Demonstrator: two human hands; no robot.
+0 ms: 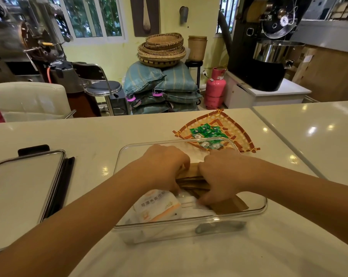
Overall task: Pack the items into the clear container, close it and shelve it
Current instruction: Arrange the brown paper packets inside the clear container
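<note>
A clear rectangular container (255, 211) stands on the white counter in front of me. Both hands reach inside it. My left hand (165, 166) and my right hand (223, 172) are closed together on a stack of brown paper packets (193, 179) in the container's middle. A white tissue pack with orange print (157, 206) lies in the near left part of the container. The container's lid (23, 182), clear with black clasps, rests flat on the counter to the left. Several green wrapped candies (207, 132) lie on a woven bamboo tray (239, 136) just behind the container.
The counter (109, 132) runs left and right, with a seam to a second top at right (309, 126). Beyond its far edge are a white chair (29, 98), a stool, stacked sacks with baskets, a pink gas cylinder (215, 86) and a black roasting machine (265, 47).
</note>
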